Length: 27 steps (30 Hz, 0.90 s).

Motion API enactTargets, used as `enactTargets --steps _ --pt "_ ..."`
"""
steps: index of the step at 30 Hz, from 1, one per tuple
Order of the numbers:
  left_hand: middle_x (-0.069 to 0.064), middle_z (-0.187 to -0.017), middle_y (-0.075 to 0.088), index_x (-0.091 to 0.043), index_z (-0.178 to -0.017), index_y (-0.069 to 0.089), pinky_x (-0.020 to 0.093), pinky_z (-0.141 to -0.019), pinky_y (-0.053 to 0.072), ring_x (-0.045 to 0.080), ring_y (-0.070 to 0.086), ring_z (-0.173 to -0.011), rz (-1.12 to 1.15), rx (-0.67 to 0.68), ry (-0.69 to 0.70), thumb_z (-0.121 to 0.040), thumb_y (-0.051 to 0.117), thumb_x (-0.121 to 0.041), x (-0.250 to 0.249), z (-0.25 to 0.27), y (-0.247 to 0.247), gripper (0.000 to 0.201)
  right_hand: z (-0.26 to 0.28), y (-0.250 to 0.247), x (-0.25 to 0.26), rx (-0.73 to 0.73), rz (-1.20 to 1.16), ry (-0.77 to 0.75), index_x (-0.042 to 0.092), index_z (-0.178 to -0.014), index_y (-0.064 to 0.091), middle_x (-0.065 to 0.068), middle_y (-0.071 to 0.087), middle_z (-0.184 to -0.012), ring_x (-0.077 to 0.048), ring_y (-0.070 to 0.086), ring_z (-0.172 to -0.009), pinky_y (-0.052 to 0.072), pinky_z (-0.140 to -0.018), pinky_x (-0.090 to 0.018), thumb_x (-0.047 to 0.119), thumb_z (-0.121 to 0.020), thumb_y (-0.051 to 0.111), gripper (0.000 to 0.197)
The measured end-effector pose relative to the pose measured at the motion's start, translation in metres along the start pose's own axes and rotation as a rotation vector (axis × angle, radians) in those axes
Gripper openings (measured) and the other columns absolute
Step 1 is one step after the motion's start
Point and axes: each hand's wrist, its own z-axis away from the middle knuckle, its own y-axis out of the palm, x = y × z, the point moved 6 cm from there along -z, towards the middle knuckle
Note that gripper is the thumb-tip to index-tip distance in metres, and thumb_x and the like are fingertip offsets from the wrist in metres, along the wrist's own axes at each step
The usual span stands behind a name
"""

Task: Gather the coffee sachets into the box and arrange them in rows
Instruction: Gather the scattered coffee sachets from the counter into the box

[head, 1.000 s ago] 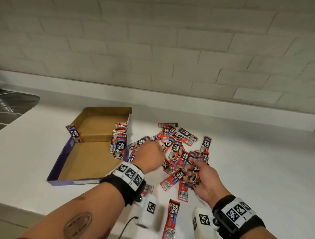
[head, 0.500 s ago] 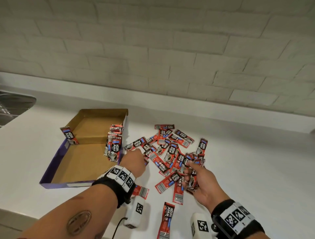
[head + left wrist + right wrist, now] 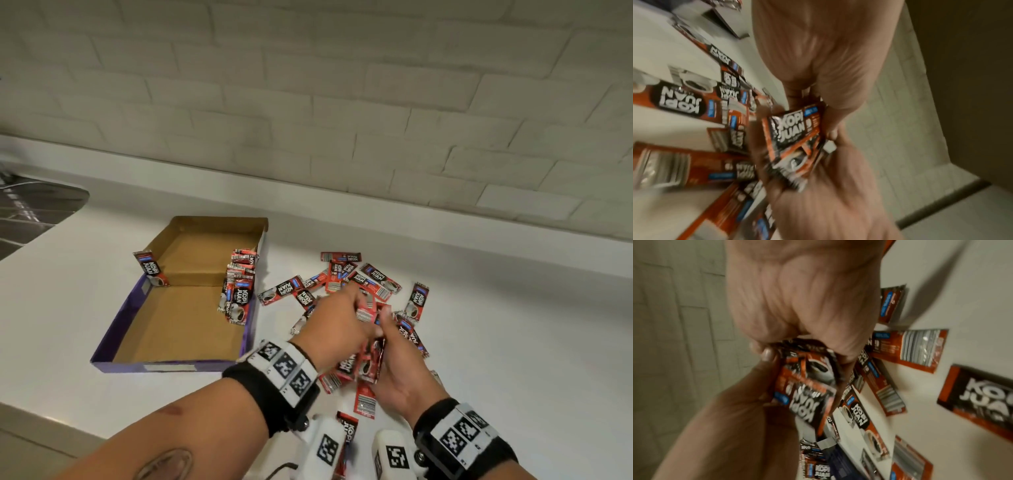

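Sink [image 3: 34,212]: far left edge of the white worktop [image 3: 513,342]. Box [image 3: 113,329]: open, one sachet leaning on its left wall [image 3: 150,269], a row standing along its right wall [image 3: 238,291]. Loose sachets [image 3: 375,279]: scattered right of the box. Your left hand [image 3: 334,325] pinched a sachet, apparently one [image 3: 793,129], against the bundle [image 3: 368,363] clamped in your right hand [image 3: 399,373].
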Motion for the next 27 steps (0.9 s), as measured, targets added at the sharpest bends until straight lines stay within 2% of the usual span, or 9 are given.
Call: enactTargets --steps 2,5,8,10,12,14,17,21,27 --pt "-0.005 -0.076 0.059 -0.022 -0.093 0.046 0.02 -0.051 0.036 0.009 0.054 -0.061 -0.101 -0.014 0.112 -0.083 0.079 -0.029 -0.007 0.003 0.012 0.035 0.006 0.008 -0.001 0.095 -0.113 0.024 0.007 -0.127 0.066 -0.03 0.066 -0.128 -0.045 0.066 -0.118 0.047 -0.103 -0.062 0.054 -0.099 0.05 0.057" --pt "-0.001 -0.088 0.06 -0.02 -0.099 0.047 0.033 -0.068 0.042 0.02 0.055 -0.081 -0.491 -0.091 0.386 -0.086 0.066 -0.042 -0.011 0.007 0.024 0.032 0.005 -0.001 -0.004 0.073 -0.131 0.048 0.002 -0.124 0.069 -0.029 0.07 -0.12 -0.043 0.07 -0.107 0.05 -0.101 -0.06 0.04 -0.1 0.056 0.047" --pt "-0.004 -0.105 0.057 -0.022 -0.112 0.051 0.036 -0.084 0.041 0.016 0.05 -0.097 -0.603 -0.047 0.438 -0.08 0.053 -0.07 -0.004 0.009 0.025 0.058 0.002 -0.014 -0.004 0.02 -0.09 0.077 -0.002 -0.118 0.067 -0.027 0.071 -0.097 -0.039 0.068 -0.088 0.05 -0.098 -0.06 0.019 -0.094 0.063 0.032" --pt "-0.007 -0.111 0.054 -0.025 -0.121 0.049 0.031 -0.087 0.041 0.012 0.049 -0.102 -0.402 0.07 0.355 -0.079 0.056 -0.073 0.005 0.006 0.02 0.065 0.001 -0.027 0.003 -0.039 -0.054 0.077 -0.002 -0.11 0.065 -0.02 0.067 -0.083 -0.029 0.065 -0.061 0.061 -0.062 -0.044 0.017 -0.088 0.066 0.029" --pt "-0.009 -0.106 0.054 -0.026 -0.114 0.051 0.03 -0.081 0.045 0.011 0.053 -0.098 -0.308 0.113 0.183 -0.084 0.064 -0.061 0.023 0.0 0.005 0.048 -0.001 -0.041 0.011 -0.093 -0.03 0.06 0.0 -0.109 0.062 -0.013 0.062 -0.074 -0.017 0.057 -0.046 0.053 -0.041 -0.029 0.019 -0.087 0.066 0.03" --pt "-0.002 -0.107 0.06 -0.02 -0.107 0.052 0.034 -0.082 0.051 0.019 0.059 -0.1 -0.478 0.158 -0.001 -0.088 0.066 -0.045 0.052 -0.007 -0.006 0.034 -0.003 -0.055 0.018 -0.132 -0.024 0.038 0.001 -0.114 0.063 -0.009 0.06 -0.07 -0.014 0.054 -0.047 0.052 -0.041 -0.028 0.021 -0.093 0.063 0.03" --pt "0.008 -0.115 0.064 -0.012 -0.124 0.045 0.041 -0.085 0.055 0.029 0.063 -0.105 -0.685 0.26 -0.204 -0.084 0.067 -0.033 0.086 -0.004 -0.01 0.051 -0.006 -0.068 0.023 -0.145 0.01 0.041 0.003 -0.112 0.067 -0.006 0.059 -0.071 -0.015 0.054 -0.051 0.053 -0.047 -0.031 0.033 -0.098 0.061 0.034" --pt "0.008 -0.111 0.065 -0.013 -0.119 0.045 0.034 -0.071 0.05 0.026 0.064 -0.097 -0.545 0.244 -0.254 -0.083 0.072 -0.02 0.096 -0.008 -0.008 0.046 -0.009 -0.07 0.027 -0.159 0.095 0.029 0.008 -0.102 0.064 -0.006 0.056 -0.067 -0.018 0.053 -0.051 0.053 -0.052 -0.033 0.044 -0.093 0.065 0.037" --pt "0.001 -0.092 0.065 -0.015 -0.106 0.052 0.03 -0.064 0.051 0.022 0.068 -0.086 -0.302 0.041 -0.335 -0.078 0.083 -0.018 0.089 -0.036 -0.037 0.042 -0.005 -0.059 0.031 -0.078 0.18 0.005 0.008 -0.092 0.062 -0.004 0.058 -0.065 -0.013 0.05 -0.045 0.052 -0.047 -0.03 0.026 -0.081 0.076 0.025"
